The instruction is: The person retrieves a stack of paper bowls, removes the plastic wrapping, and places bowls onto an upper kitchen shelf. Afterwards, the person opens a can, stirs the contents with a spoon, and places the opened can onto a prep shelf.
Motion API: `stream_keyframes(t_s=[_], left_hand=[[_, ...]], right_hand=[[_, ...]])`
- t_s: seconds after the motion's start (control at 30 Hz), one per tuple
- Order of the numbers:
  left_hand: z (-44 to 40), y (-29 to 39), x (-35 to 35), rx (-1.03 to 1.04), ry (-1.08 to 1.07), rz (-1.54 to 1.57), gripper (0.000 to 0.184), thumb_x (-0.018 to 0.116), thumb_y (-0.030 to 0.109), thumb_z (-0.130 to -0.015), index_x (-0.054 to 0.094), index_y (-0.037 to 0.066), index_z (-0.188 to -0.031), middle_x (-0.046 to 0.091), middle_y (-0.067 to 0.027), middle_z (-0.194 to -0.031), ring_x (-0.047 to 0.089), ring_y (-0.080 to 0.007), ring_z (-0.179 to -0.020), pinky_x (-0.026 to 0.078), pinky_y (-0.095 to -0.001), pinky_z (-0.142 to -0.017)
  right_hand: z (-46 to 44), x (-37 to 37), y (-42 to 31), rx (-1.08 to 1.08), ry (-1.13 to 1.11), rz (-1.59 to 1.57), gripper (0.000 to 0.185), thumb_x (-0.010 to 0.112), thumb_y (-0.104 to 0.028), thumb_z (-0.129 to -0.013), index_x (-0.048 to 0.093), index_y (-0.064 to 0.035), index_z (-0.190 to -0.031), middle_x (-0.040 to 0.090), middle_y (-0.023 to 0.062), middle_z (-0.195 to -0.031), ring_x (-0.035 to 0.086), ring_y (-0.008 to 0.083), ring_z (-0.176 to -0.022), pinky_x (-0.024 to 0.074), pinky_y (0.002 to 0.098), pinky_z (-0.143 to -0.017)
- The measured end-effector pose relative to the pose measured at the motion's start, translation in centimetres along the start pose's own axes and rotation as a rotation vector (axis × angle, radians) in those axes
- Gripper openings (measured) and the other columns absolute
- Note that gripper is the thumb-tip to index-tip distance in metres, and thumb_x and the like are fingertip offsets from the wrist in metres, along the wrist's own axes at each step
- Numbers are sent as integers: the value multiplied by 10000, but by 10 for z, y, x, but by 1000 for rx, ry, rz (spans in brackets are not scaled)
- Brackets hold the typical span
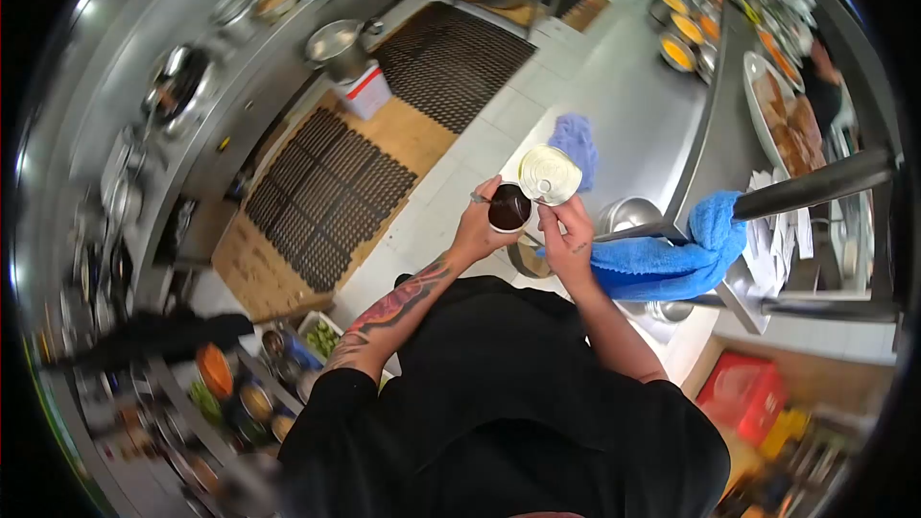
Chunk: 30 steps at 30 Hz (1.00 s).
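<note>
The stainless-steel counter (628, 120) carries a crumpled purple-blue cloth (574, 146) near its end and, farther along, metal bowls (677, 53) with orange contents. On the pale tiled floor (513, 110) lies brown cardboard (422, 139), partly covered by a black perforated mat (326, 187).

Commercial kitchen: steel counter (628, 105), large pot (343, 65), perforated floor mats (443, 62).

Blocked and blurred spots, head view.
Container's (507, 230) side wall mostly hidden by left hand (474, 232); dark contents unidentifiable. Right hand's (569, 228) grip behind the lid (551, 175) wasn't visible. Co-worker's hand (822, 59) was blurred, black garment (518, 403) cut off at bottom, lower-left shelf items (257, 403) smeared.
</note>
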<state>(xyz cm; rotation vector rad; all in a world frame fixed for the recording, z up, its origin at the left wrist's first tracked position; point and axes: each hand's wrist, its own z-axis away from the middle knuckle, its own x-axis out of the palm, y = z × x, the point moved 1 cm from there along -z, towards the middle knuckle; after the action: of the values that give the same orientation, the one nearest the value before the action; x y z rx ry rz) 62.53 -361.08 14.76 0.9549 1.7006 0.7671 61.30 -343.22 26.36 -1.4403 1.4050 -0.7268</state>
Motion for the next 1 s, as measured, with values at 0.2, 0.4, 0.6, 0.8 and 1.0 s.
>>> stream_keyframes(t_s=[0.2,0.4,0.6,0.8,1.0], left_hand=[[-74,-35,29,164,-344,156,1128,914,263,-635,322,-33,-1549,456,-260,-1483,500,-417,-1349,441,-434,-1118],[-101,-52,39,243,-590,235,1179,934,242,-631,282,-18,-1578,483,-249,-1422,542,-419,-1287,477,-436,-1066],[-115,-55,37,313,-715,286,1319,960,262,-652,110,-11,-1622,490,-257,-1394,541,-434,-1264,477,-452,-1044],[-133,-69,32,404,-829,340,1390,957,241,-681,-30,-20,-1626,415,-292,-1495,461,-457,-1372,411,-460,-1139],[-134,-89,6,390,-907,292,1313,919,200,-741,-25,5,-1633,338,-294,-1571,439,-441,-1413,384,-476,-1166]], right_hand=[[-9,11,16,88,312,194,142,652,19,-939,718,59,-1058,657,149,-1058,665,248,-970,511,328,-860],[0,35,33,312,666,448,113,687,-36,-941,734,23,-1024,634,104,-960,606,207,-831,480,305,-725],[34,64,30,372,736,649,68,691,-13,-915,714,13,-973,630,137,-974,628,270,-829,498,323,-703],[24,69,40,315,640,873,152,705,16,-866,731,-41,-1005,630,119,-959,652,309,-775,520,383,-671],[21,62,46,395,518,1013,256,693,6,-792,747,-129,-1001,618,77,-940,649,312,-760,538,429,-654]])
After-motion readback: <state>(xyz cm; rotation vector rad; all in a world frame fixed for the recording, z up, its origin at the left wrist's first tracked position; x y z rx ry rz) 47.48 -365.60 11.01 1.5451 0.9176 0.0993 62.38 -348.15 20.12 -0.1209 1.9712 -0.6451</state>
